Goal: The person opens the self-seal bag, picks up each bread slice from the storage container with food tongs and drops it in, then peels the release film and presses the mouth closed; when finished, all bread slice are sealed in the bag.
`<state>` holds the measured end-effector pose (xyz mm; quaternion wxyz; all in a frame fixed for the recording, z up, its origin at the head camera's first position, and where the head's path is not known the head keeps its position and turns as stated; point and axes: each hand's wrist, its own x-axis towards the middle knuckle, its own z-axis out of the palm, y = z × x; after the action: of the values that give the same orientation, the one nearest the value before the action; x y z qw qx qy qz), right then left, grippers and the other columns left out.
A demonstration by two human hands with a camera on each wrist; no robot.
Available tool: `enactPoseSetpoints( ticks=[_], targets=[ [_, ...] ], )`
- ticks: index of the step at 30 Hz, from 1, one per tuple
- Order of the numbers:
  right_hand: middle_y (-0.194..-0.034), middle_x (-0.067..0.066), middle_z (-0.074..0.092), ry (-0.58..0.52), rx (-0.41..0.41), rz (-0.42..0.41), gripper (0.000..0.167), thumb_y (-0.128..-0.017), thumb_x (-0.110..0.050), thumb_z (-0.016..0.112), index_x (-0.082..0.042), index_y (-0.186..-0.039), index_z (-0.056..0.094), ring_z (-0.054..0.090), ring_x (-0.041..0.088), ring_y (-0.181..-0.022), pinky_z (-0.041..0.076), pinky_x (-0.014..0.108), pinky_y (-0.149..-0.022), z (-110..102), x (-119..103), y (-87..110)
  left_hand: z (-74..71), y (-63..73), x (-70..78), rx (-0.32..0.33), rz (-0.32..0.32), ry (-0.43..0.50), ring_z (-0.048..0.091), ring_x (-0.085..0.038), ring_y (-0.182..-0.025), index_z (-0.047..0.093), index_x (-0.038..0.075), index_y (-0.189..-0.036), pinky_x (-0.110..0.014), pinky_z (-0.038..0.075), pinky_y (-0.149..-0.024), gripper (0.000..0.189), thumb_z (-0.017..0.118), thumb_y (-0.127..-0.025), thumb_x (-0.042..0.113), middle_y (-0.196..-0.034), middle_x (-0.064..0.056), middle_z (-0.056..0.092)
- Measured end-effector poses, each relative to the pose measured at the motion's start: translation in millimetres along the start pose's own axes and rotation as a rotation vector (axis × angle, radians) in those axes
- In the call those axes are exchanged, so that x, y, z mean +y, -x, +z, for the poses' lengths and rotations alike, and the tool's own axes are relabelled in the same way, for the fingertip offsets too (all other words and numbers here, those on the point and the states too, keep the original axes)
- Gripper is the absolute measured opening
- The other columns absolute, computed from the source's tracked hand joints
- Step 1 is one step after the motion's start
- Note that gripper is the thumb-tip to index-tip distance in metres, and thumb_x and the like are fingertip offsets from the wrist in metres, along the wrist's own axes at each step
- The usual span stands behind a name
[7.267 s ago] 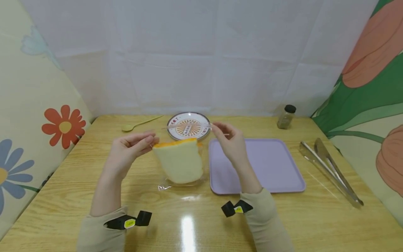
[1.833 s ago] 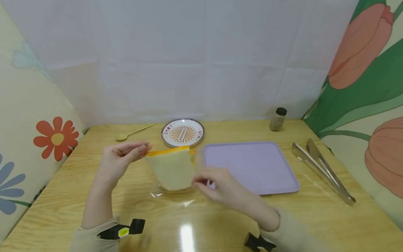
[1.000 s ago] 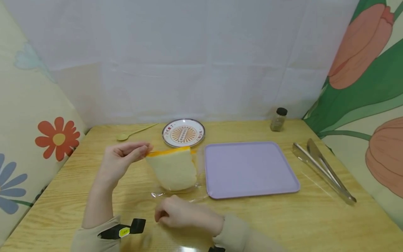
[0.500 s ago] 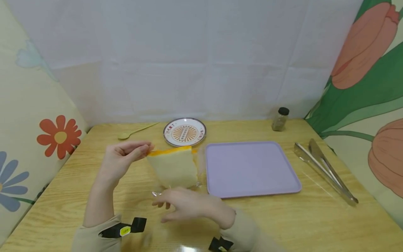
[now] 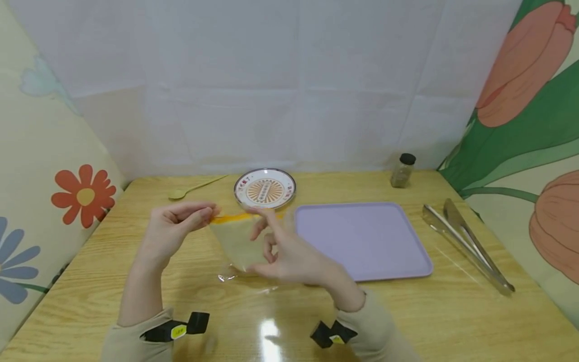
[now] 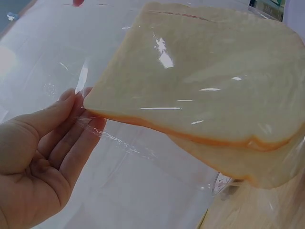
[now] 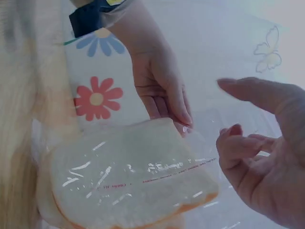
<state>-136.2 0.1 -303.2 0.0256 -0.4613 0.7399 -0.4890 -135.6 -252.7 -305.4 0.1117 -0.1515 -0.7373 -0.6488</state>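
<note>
Two slices of white bread with orange crusts (image 5: 230, 239) stand tilted inside a clear plastic bag (image 6: 121, 140). My left hand (image 5: 178, 229) pinches the bag film between thumb and fingers, right beside a bread corner, as the left wrist view shows. In front of the bread in the head view is my right hand (image 5: 294, 254), its thumb and index finger spread apart and the other fingers loosely bent. The right wrist view shows nothing between that hand's fingers (image 7: 238, 148), and red print on the film over the bread (image 7: 119, 167).
Right of the bread lies a lilac tray (image 5: 362, 241), with metal tongs (image 5: 468, 246) beyond it. A patterned plate (image 5: 244, 182) and a gold spoon (image 5: 178, 193) are at the back. A black-capped spice jar (image 5: 401, 172) stands at the back right. Shiny wood tabletop (image 5: 217, 322) surrounds them.
My right hand moved from the bag's right edge to below the bread, then up in front of it, opening its fingers. My left hand keeps its pinch, almost still.
</note>
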Motion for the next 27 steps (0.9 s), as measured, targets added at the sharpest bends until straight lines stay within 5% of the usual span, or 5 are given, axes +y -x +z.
enactPoseSetpoints(
  ticks=[6,11,16,21,27],
  targets=[
    [-0.088,0.012,0.062,0.048,0.233,0.0,0.03,-0.082,-0.007,0.071,-0.001,-0.11,0.063,0.057,0.015,-0.076,0.053,0.024,-0.069,-28,6,1.4,-0.5,-0.1,1.4,0.001,-0.013,-0.02,0.069,-0.003,-0.086,0.07,0.0,-0.103,-0.016,0.055,-0.076,0.016,0.062,-0.089,0.003,-0.091,0.009,0.074],
    [-0.098,0.019,0.063,0.02,0.397,0.062,0.037,-0.083,-0.003,0.069,0.003,-0.118,0.059,0.059,0.024,-0.092,0.053,0.036,-0.087,-46,17,-1.2,-1.5,0.4,0.7,0.001,-0.013,-0.027,0.069,-0.004,-0.087,0.069,-0.001,-0.103,-0.016,0.055,-0.077,0.017,0.062,-0.089,0.003,-0.091,0.009,0.074],
    [-0.092,0.019,0.065,-0.068,0.453,0.11,0.023,-0.084,0.001,0.066,0.007,-0.106,0.062,0.061,0.013,-0.082,0.055,0.026,-0.077,-55,29,-2.8,-1.7,1.5,-0.9,-0.001,0.0,-0.008,0.069,-0.004,-0.087,0.069,-0.004,-0.104,-0.017,0.055,-0.076,0.017,0.061,-0.089,0.001,-0.092,0.009,0.074],
    [-0.072,0.002,0.059,-0.176,0.481,0.174,0.01,-0.088,-0.003,0.063,0.007,-0.089,0.061,0.053,0.007,-0.059,0.046,0.017,-0.055,-58,34,-0.5,-1.6,1.2,-0.7,0.002,-0.002,-0.005,0.069,-0.004,-0.087,0.069,-0.003,-0.103,-0.017,0.055,-0.076,0.017,0.061,-0.089,0.002,-0.091,0.009,0.074],
    [-0.063,-0.001,0.049,-0.164,0.484,0.143,0.017,-0.085,-0.002,0.066,0.005,-0.101,0.063,0.041,0.004,-0.047,0.033,0.017,-0.041,-51,32,-3.1,-1.3,0.4,-0.3,0.0,-0.007,-0.021,0.069,-0.004,-0.087,0.07,-0.001,-0.103,-0.017,0.055,-0.077,0.016,0.062,-0.089,0.003,-0.091,0.009,0.074]
  ],
)
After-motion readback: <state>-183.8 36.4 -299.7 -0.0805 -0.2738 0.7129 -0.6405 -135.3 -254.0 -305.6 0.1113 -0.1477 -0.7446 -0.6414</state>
